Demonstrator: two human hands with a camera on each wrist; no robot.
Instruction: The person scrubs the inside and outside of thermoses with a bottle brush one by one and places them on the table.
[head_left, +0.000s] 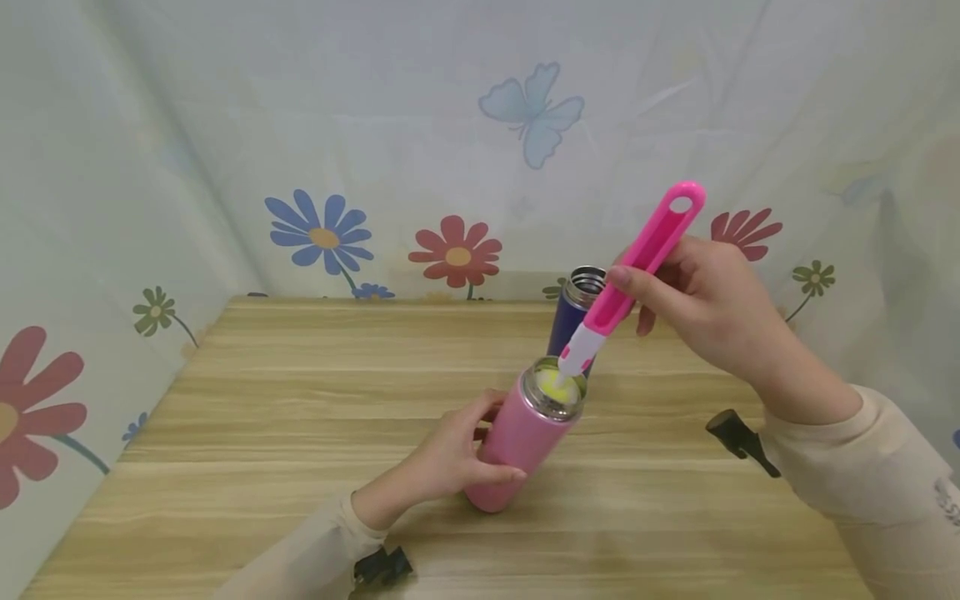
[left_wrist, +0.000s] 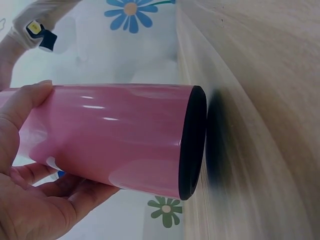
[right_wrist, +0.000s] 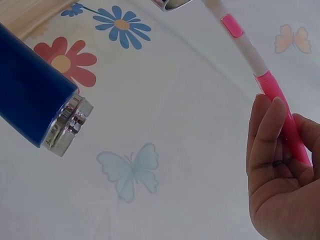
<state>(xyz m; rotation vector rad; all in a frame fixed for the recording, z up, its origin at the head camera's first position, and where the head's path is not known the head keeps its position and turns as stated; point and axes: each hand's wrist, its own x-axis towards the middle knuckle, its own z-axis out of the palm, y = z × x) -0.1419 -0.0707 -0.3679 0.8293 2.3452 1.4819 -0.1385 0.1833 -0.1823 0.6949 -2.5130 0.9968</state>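
My left hand [head_left: 450,458] grips a pink metal bottle [head_left: 521,437] around its side and holds it tilted, mouth toward the upper right. In the left wrist view the black base of the pink bottle [left_wrist: 115,135] stands just off the wooden surface. Between thumb and fingers, my right hand [head_left: 712,308] pinches the pink handle of a bottle brush [head_left: 637,262]. The brush's white neck enters the bottle's steel mouth, where a yellow and white head [head_left: 557,386] shows inside. From the right wrist, the right hand [right_wrist: 280,160] is seen around the handle.
Behind the pink bottle stands a dark blue bottle [head_left: 567,321], uncapped, its steel rim upward. Both stand over a wooden table [head_left: 337,375]. A pale curtain [head_left: 390,125] printed with flowers and a butterfly hangs at the back and sides. Dark straps [head_left: 742,442] sit at the wrists.
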